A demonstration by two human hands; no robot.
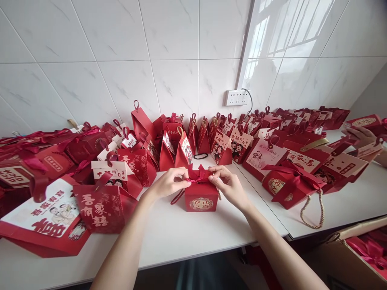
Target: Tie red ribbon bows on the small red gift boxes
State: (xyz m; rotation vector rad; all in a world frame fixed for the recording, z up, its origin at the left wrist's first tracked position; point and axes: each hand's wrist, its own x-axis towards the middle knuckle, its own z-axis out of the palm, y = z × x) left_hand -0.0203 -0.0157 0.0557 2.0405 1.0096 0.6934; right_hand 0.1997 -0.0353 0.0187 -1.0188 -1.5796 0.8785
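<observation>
A white desk (181,241) made of two adjoining surfaces, a dark seam between them, carries crowded red gift boxes (136,163) on the left, right and along the tiled wall. A small bow-tied box (201,198) sits near the front edge; behind it lies a black loop (200,158). At right, a twisted rope handle (319,219) droops onto the white top.

The bare left hand (173,181) and bare right hand (229,186) have slim fingers (177,172) and narrow wrists (150,196), widening into a smooth left forearm (130,235) and right forearm (273,239), bare past the white bench's (193,241) front edge.
</observation>
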